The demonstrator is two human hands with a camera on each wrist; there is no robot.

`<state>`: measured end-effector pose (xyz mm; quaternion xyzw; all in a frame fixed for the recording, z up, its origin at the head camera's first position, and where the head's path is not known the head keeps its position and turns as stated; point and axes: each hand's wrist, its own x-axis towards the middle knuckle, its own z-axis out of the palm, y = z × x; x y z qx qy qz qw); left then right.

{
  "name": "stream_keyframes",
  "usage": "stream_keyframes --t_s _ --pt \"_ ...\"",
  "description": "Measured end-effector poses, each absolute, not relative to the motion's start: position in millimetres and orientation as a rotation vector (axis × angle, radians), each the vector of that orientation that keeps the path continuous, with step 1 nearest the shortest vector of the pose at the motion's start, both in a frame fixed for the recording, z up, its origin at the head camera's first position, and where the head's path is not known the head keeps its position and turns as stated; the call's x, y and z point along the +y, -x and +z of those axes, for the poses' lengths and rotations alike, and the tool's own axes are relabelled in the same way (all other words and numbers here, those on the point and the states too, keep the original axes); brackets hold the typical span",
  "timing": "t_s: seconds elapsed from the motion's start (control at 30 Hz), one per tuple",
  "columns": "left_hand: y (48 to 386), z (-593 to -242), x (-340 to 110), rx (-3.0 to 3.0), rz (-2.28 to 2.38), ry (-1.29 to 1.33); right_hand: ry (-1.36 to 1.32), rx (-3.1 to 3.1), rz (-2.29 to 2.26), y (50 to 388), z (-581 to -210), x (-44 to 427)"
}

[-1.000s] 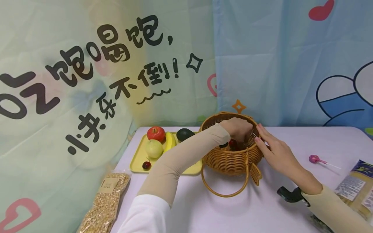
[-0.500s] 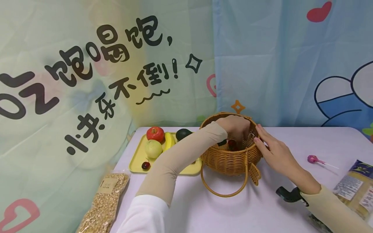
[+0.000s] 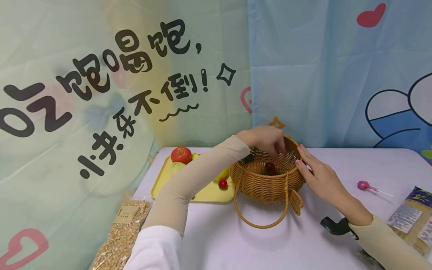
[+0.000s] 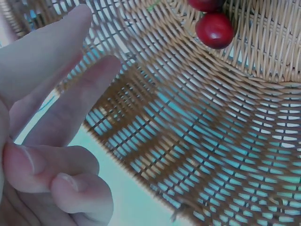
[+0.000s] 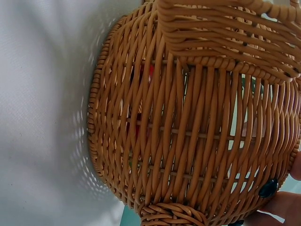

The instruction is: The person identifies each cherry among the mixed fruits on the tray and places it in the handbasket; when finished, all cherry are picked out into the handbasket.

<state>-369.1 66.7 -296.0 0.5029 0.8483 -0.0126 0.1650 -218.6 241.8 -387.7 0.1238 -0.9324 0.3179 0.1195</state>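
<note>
My left hand (image 3: pixel 268 139) hangs over the mouth of a brown wicker basket (image 3: pixel 266 189), fingertips at its opening. In the left wrist view two of its fingers (image 4: pixel 70 101) reach out and the others bend loosely, with nothing seen between them. Dark red cherries (image 4: pixel 215 30) lie inside the basket, also in the head view as cherries (image 3: pixel 270 167). My right hand (image 3: pixel 320 178) rests on the basket's right rim and side with fairly straight fingers; in the right wrist view its fingertips (image 5: pixel 282 207) touch the weave low at the right.
Left of the basket is a yellow tray (image 3: pixel 209 197) with a red apple (image 3: pixel 181 154), a pale green fruit (image 3: pixel 177 167) and a cherry (image 3: pixel 222 184), partly behind my left arm. A lollipop (image 3: pixel 363 185), a labelled pack (image 3: pixel 406 217) and a bag of kernels (image 3: pixel 119 236) lie around.
My left hand has risen from inside the basket and shifted left, showing more of the cherries. The left forearm now covers other parts of the tray. My right hand stays put.
</note>
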Motion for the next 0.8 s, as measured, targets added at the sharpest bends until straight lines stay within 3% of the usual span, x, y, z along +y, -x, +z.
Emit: stream_keyframes --t_s 0.47,0.8 --pt "348.0 -247.4 4.3 2.492 0.269 -1.599 -0.355 -2.724 0.921 219.6 -385.7 241.9" --pt "334.1 -255.8 -78.3 2.6 0.462 -1.63 -0.372 -2.704 0.933 220.5 -388.7 240.6"
